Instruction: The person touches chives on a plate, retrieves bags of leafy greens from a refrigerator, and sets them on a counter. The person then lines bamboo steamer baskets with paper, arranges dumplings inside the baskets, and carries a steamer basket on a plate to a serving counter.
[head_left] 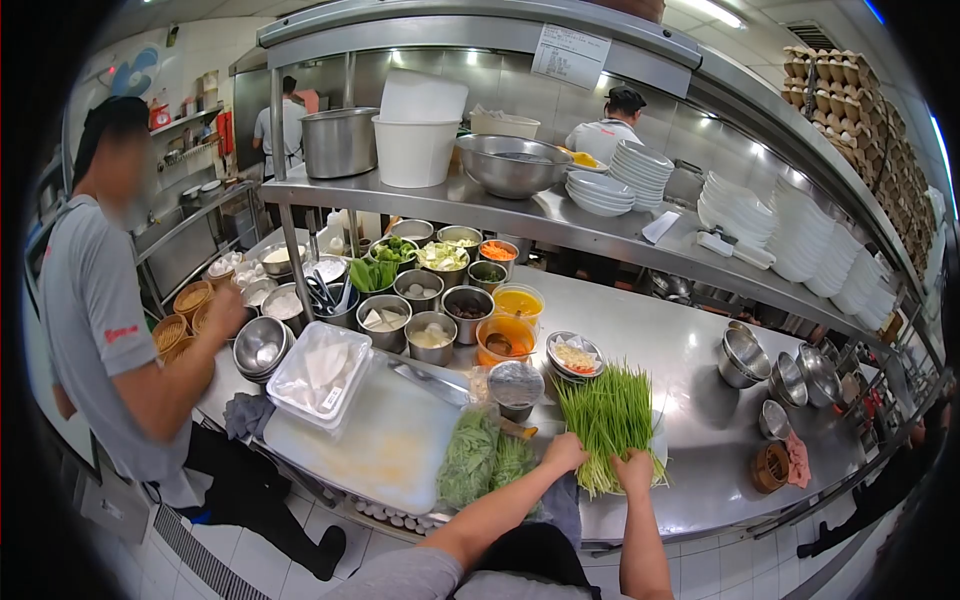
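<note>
The green stalks (pixel 608 415) hide most of the white plate (pixel 660 447) and the fingertips of the left hand (pixel 567 453) and right hand (pixel 632 470). Print on the paper slip (pixel 571 55) is too small to read. A co-worker's hand (pixel 229 312) is blurred. The top edge cuts off a brown container (pixel 637 9).
</note>
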